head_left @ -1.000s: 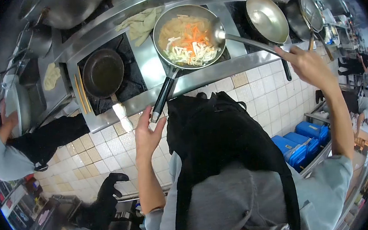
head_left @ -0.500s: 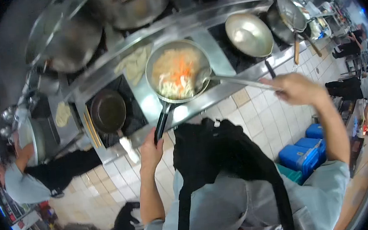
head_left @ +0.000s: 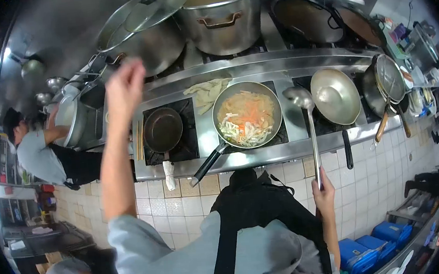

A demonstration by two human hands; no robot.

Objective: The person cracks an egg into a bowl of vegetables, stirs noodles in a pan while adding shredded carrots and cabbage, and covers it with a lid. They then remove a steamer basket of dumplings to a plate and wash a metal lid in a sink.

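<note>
My right hand (head_left: 324, 193) grips the handle of a long metal ladle (head_left: 299, 97), whose bowl is raised to the right of the frying pan (head_left: 279, 105). Inside that pan lie a brownish mass, orange shreds (head_left: 249, 116) and pale strips (head_left: 234, 128). Its black handle (head_left: 207, 165) points toward me with no hand on it. My left hand (head_left: 125, 88) is up at the left, over the stove's back ledge and in front of a large pot (head_left: 162, 48); motion blurs its fingers.
A small dark pan (head_left: 163, 130) with a cloth-wrapped handle sits left of the frying pan. To the right is an empty metal pan (head_left: 336, 97). A folded cloth (head_left: 209, 92) lies behind. One person (head_left: 41, 152) works at far left; blue containers (head_left: 355, 255) stand low right.
My left hand has let go of the frying pan's handle and moved up and left. The ladle has come out of the pan, its handle now nearly upright in view.
</note>
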